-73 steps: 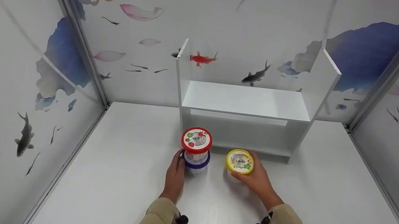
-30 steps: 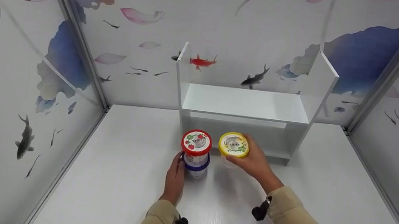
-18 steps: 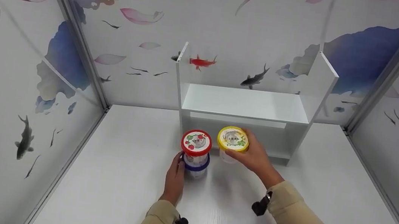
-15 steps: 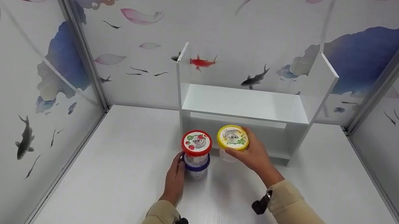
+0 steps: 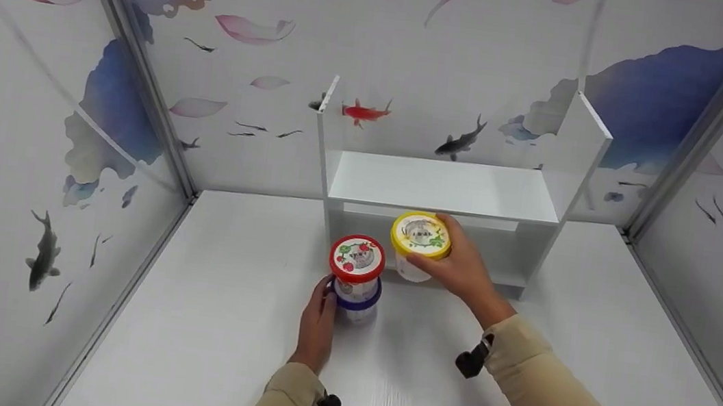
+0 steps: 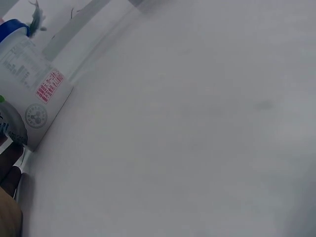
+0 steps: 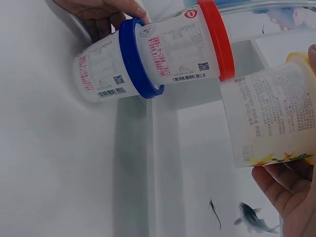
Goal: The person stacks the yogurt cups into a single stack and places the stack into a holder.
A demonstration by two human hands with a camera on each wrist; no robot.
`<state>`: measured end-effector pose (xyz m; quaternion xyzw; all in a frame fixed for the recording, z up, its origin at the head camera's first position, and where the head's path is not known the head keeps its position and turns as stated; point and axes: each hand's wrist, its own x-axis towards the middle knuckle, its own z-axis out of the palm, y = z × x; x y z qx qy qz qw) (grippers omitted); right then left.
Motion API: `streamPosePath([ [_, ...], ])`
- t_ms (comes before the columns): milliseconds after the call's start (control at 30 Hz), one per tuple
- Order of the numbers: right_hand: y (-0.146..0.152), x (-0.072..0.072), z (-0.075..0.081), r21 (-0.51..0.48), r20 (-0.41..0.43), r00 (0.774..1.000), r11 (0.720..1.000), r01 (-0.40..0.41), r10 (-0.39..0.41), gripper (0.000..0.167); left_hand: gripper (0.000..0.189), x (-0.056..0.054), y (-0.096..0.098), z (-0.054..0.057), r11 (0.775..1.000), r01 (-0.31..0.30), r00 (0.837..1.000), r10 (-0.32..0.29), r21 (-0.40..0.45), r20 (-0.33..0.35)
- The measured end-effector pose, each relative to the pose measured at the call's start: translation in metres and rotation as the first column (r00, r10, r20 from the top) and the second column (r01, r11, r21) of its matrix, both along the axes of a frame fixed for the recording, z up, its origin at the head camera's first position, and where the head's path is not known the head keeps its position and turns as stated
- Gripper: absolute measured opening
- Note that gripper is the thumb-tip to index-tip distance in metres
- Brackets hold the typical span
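Observation:
A red-lidded tub (image 5: 357,257) stands on top of a blue-lidded tub (image 5: 356,304), both upright on the white table. My left hand (image 5: 316,332) grips the lower tub from its left side, fingers near the blue lid. In the left wrist view, that blue-lidded tub (image 6: 29,74) shows at the left edge with dark fingers by its base. My right hand (image 5: 464,264) holds a yellow-lidded tub (image 5: 422,234) in the air, just right of the stack. In the right wrist view, the base of the yellow-lidded tub (image 7: 271,108) is level with the red lid (image 7: 217,39).
A white two-level shelf (image 5: 446,187) with tall side panels stands behind the tubs against the back wall. Its lower compartment is partly hidden by the yellow-lidded tub and my right hand. Printed walls (image 5: 266,81) with metal corner strips enclose the table (image 5: 212,350).
My right hand has raised the yellow-lidded tub off the table and carried it up and leftward, closer to the stack. My left hand and the two stacked tubs have stayed in place.

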<state>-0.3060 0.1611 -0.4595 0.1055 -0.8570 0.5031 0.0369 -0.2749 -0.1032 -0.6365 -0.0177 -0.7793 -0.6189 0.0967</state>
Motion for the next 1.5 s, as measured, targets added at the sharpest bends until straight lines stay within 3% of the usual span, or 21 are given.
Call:
streamPosePath([
  [733,-0.019,0.000,0.026,0.011,-0.072,0.997,1.000,-0.002,0.003,0.102,0.057,0.001,0.000,0.004,1.000,0.004,0.998,-0.004,0.005,0.060],
  [967,-0.030,-0.002,0.027,0.002,-0.111,0.994,1.000,-0.015,0.015,0.101,0.058,0.002,0.001,0.006,1.000,0.014,0.997,-0.015,0.014,0.077],
  [1500,-0.055,-0.005,0.023,-0.016,-0.075,0.995,0.997,-0.069,0.067,0.103,0.064,0.000,0.001,0.004,1.000,0.001,0.992,-0.005,0.029,0.127],
])
